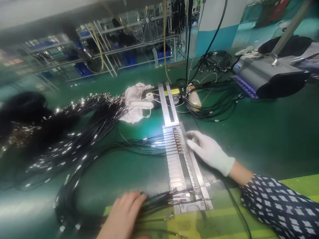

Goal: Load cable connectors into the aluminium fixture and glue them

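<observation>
My left hand (pixel 124 214), bare, is closed around a bundle of black cables (pixel 157 200) low in the view, their metal-tipped ends lying across the near end of a slotted metal fixture (pixel 176 168). My right hand (pixel 210 150), in a white glove, is at the fixture's right edge, thumb and forefinger curled against the rail; what is between the fingertips, if anything, is hidden. Several thin black cables (pixel 139 145) enter the fixture's slots from the left, their copper-coloured ends (pixel 178 141) in a row beside the glove.
A large heap of black cables (pixel 78 137) covers the left of the green table. Behind the fixture are a white cloth (pixel 134 113) and a black device with a yellow label (pixel 175 92). A grey machine (pixel 268 76) with cables before it stands at right. Cords hang overhead.
</observation>
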A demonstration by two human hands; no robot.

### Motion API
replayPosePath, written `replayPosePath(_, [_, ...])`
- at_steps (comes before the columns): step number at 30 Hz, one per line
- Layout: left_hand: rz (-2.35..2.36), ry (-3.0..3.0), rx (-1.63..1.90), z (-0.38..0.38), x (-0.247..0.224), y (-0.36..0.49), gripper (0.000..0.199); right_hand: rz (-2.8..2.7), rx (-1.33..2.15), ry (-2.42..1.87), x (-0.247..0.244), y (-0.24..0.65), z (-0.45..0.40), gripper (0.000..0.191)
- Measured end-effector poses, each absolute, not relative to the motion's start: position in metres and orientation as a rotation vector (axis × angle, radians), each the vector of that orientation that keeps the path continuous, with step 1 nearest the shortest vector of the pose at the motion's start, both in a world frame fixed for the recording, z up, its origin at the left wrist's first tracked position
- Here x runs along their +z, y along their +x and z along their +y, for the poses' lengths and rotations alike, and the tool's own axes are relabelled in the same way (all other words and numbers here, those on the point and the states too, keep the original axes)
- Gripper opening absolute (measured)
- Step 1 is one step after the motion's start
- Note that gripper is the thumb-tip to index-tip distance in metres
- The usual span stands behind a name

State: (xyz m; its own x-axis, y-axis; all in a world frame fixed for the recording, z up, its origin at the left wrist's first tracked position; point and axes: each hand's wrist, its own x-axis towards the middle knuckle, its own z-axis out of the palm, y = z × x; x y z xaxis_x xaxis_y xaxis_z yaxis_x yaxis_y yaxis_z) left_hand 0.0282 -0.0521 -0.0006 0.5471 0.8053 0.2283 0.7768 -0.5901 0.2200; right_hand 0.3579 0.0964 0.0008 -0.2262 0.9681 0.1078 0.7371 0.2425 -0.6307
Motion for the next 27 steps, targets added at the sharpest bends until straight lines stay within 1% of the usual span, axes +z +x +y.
replayPosePath(2, [1.478, 2.761, 0.504, -0.063, -0.015, 0.024, 0.038, -2.015, 0.654, -1.519, -0.002, 0.360, 0.094, 0.037])
replayPosePath(4, [1.478, 2.863, 0.528, -0.061, -0.024, 0.026, 0.027, -1.999, 0.670, -1.494, -0.004, 0.360, 0.093, 0.037])
replayPosePath(8, [1.277, 3.047, 0.524, -0.036, -0.016, 0.023, 0.030, -1.977, 0.680, -1.463, -0.005, 0.358, 0.095, 0.035])
replayPosePath(12, [1.014, 3.184, 0.539, -0.003, 0.009, -0.011, 0.030, -1.970, 0.682, -1.468, -0.004, 0.358, 0.094, 0.036])
replayPosePath(14, [0.945, 3.156, 0.443, 0.005, 0.018, -0.030, 0.029, -1.963, 0.685, -1.478, -0.003, 0.358, 0.093, 0.037])
replayPosePath(16, [1.030, 2.981, 0.365, 0.005, 0.022, -0.041, 0.029, -1.959, 0.696, -1.474, -0.002, 0.357, 0.092, 0.038])
replayPosePath(19, [1.272, 2.509, 0.321, -0.005, 0.026, -0.042, 0.027, -1.958, 0.707, -1.465, -0.003, 0.357, 0.092, 0.038])
replayPosePath(22, [1.373, 2.107, 0.294, -0.007, 0.034, -0.035, 0.029, -1.955, 0.707, -1.512, -0.006, 0.358, 0.094, 0.039])
replayPosePath(25, [1.407, 1.921, 0.340, 0.002, 0.043, -0.032, 0.026, -1.942, 0.731, -1.541, -0.007, 0.358, 0.096, 0.039])
replayPosePath(27, [1.444, 1.934, 0.393, 0.010, 0.046, -0.030, 0.025, -1.939, 0.744, -1.537, -0.006, 0.357, 0.096, 0.038])
